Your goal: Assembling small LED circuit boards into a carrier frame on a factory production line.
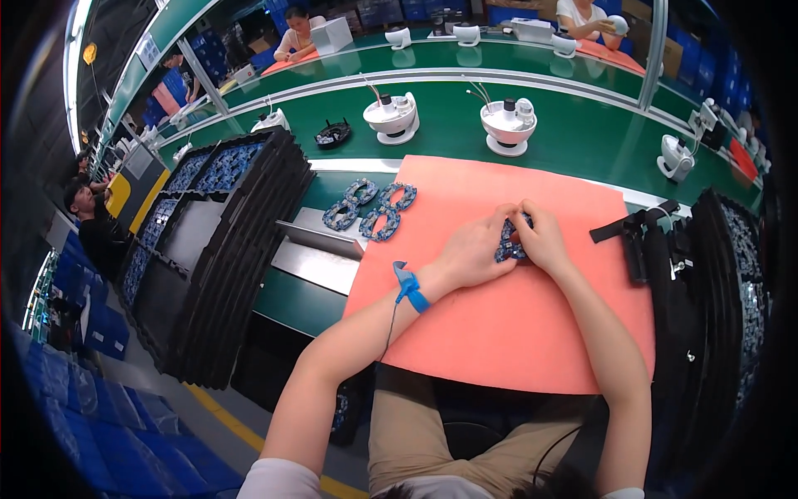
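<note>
Between my two hands, over the pink mat, is a small blue circuit board, partly covered by fingers. My left hand grips its left and lower edge, a blue wrist strap with a cord around that wrist. My right hand closes on the board's upper right side. To the left, two figure-eight-shaped circuit boards lie at the mat's edge: one board on the mat's left edge, the other board just beyond it.
Stacked black trays holding blue boards stand at left; another tray stack is at right. A black power tool lies at the mat's right edge. White camera housings sit on the green bench ahead. Other people work across the bench.
</note>
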Motion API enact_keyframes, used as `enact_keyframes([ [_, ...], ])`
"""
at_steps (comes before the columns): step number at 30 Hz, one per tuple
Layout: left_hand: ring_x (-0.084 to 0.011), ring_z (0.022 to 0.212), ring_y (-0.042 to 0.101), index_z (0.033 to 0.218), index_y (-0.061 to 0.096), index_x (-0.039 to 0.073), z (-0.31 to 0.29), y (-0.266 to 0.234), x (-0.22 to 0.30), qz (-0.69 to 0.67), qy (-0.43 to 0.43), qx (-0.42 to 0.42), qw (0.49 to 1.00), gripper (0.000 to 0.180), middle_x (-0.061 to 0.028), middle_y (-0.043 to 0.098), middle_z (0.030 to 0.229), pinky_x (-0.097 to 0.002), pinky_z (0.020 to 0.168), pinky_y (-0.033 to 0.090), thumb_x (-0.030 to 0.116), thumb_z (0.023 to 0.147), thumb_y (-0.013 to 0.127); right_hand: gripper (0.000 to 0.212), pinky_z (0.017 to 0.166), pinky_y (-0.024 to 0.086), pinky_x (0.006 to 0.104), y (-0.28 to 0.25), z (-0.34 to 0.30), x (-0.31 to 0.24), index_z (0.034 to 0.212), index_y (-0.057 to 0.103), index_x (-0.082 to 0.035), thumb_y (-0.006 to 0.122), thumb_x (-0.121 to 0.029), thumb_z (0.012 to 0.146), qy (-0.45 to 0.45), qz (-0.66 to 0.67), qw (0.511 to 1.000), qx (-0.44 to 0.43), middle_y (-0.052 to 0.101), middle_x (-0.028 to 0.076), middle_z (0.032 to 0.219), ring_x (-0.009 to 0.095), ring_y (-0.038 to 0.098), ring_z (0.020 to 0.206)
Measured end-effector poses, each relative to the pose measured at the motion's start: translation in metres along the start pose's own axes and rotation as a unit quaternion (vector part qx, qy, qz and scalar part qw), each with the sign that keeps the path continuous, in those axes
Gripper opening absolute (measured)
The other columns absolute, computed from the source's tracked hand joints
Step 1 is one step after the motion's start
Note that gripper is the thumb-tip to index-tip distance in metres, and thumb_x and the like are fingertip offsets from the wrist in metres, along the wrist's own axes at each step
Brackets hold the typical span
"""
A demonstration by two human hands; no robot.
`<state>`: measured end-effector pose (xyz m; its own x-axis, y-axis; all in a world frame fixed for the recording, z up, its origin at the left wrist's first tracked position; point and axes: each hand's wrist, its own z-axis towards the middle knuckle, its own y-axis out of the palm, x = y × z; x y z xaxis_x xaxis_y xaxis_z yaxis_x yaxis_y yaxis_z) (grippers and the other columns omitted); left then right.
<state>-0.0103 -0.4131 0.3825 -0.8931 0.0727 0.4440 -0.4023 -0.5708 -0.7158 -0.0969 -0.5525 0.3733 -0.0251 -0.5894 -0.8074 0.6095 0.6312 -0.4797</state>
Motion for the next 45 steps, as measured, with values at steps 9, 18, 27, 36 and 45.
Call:
enact_keyframes([
  [9, -0.0370, 0.081, 0.062, 0.125, 0.036, 0.007, 0.001, 0.000, 0.006, 0.012, -0.025, -0.017, 0.999, 0.069, -0.0209, 0.061, 0.093, -0.0437, 0.066, 0.051, 0.022, 0.069, 0.072, 0.026, 0.050, 0.045, 0.0295, -0.005, 0.002, 0.007, 0.077, 0.058, 0.002, 0.048, -0.017, 0.091, 0.017, 0.040, 0.999, -0.024, 0.059, 0.011, 0.063, 0.014, 0.060, 0.053],
  [18, -0.0358, 0.080, 0.062, 0.124, 0.040, 0.008, 0.001, 0.002, 0.003, -0.008, 0.001, 0.010, 1.000, 0.067, -0.0189, 0.062, 0.087, -0.0433, 0.064, 0.050, 0.022, 0.067, 0.073, 0.030, 0.048, 0.045, 0.0251, -0.010, 0.002, -0.004, 0.077, 0.058, 0.003, 0.049, -0.020, 0.093, 0.054, 0.073, 0.995, -0.047, 0.058, 0.005, 0.066, 0.012, 0.061, 0.055],
  [27, -0.0315, 0.076, 0.063, 0.117, 0.046, 0.008, 0.001, -0.001, 0.008, 0.003, 0.009, 0.046, 0.999, 0.060, -0.0144, 0.062, 0.083, -0.0408, 0.062, 0.050, 0.022, 0.066, 0.074, 0.044, 0.040, 0.035, 0.0220, -0.007, 0.005, 0.000, 0.074, 0.060, -0.004, 0.046, -0.038, 0.096, 0.092, 0.154, 0.982, -0.055, 0.051, -0.001, 0.057, 0.006, 0.051, 0.046],
  [36, -0.0246, 0.067, 0.063, 0.114, 0.047, 0.008, 0.001, -0.006, 0.011, 0.009, 0.014, 0.060, 0.998, 0.059, -0.0106, 0.061, 0.080, -0.0366, 0.057, 0.050, 0.022, 0.064, 0.075, 0.045, 0.038, 0.032, 0.0202, -0.009, 0.004, -0.004, 0.070, 0.056, -0.008, 0.046, -0.042, 0.096, 0.097, 0.199, 0.973, -0.062, 0.049, -0.002, 0.053, 0.004, 0.041, 0.042],
  [45, -0.0198, 0.055, 0.055, 0.111, 0.042, 0.004, -0.003, 0.001, 0.019, -0.092, 0.116, 0.094, 0.985, 0.057, -0.0078, 0.054, 0.073, -0.0326, 0.051, 0.045, 0.024, 0.070, 0.076, 0.039, 0.041, 0.027, 0.0227, -0.002, -0.006, -0.025, 0.067, 0.049, -0.013, 0.047, -0.040, 0.095, 0.258, 0.421, 0.862, -0.117, 0.040, -0.004, 0.051, 0.007, 0.036, 0.043],
])
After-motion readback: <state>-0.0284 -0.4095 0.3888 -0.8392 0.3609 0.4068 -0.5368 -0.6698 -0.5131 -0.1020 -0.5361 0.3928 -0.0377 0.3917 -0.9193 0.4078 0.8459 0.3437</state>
